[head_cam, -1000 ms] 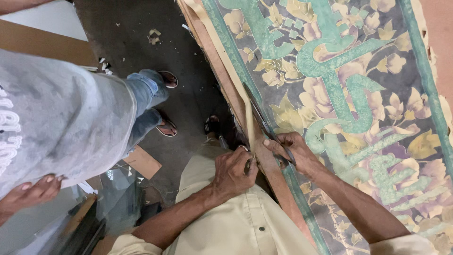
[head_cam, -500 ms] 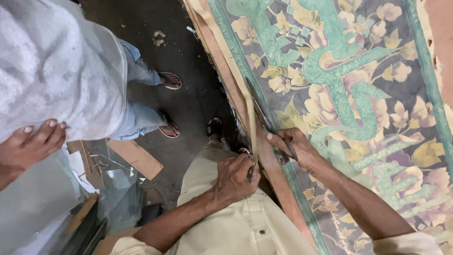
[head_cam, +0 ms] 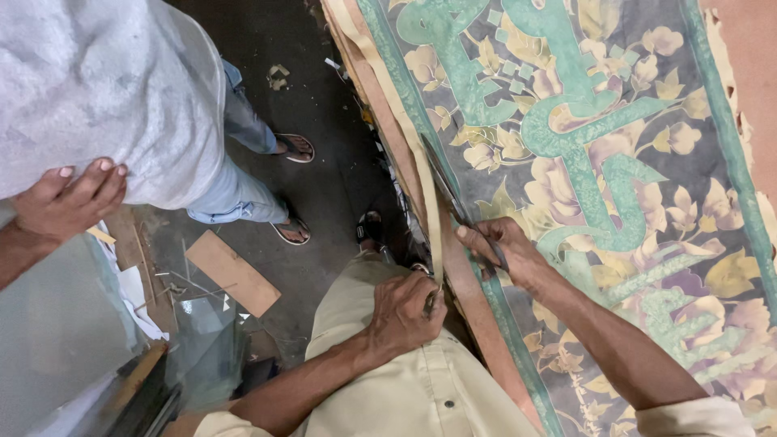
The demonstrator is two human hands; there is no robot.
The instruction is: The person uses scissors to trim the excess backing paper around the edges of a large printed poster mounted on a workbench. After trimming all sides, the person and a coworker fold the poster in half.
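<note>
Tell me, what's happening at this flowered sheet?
A person in a cream shirt bends over a floral sheet on a board. The right hand holds a dark blade along its green border, while the left hand grips a pale strip running along the edge. Another person in a grey shirt stands nearby.

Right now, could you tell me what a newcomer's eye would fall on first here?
First the big floral sheet, green and mauve, filling the right side. At its left edge the right hand holds a blade to it, while the left hand grips a pale strip running along that edge. At far left, another person's hand rests by a white shirt.
</note>
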